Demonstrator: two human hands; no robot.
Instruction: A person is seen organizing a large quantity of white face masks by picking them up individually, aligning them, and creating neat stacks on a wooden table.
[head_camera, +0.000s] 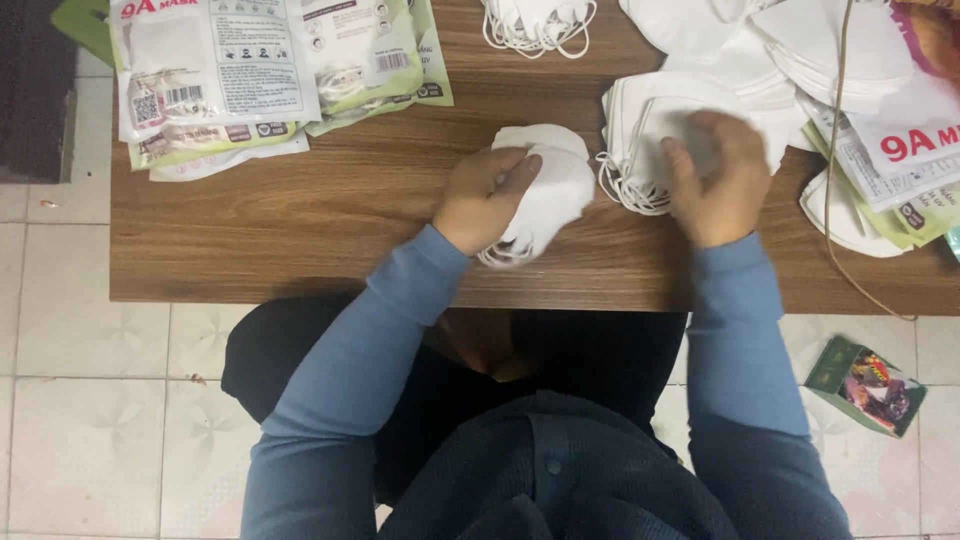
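Two bare hands work over a wooden table (300, 220). The left hand (488, 195) is closed around a small stack of white masks (548, 190) near the front edge of the table, fingers curled over its top. The right hand (712, 175) rests fingers-down on a second stack of white masks (640, 125) just beside it; the hand is blurred, so whether it grips cannot be told. Individual masks in each stack cannot be counted. A loose heap of masks (790, 45) lies behind the right hand. Several printed packets (250, 70) overlap at the far left; more packets (900, 150) sit at the right edge. One small green box (865, 385) lies on the tiled floor.
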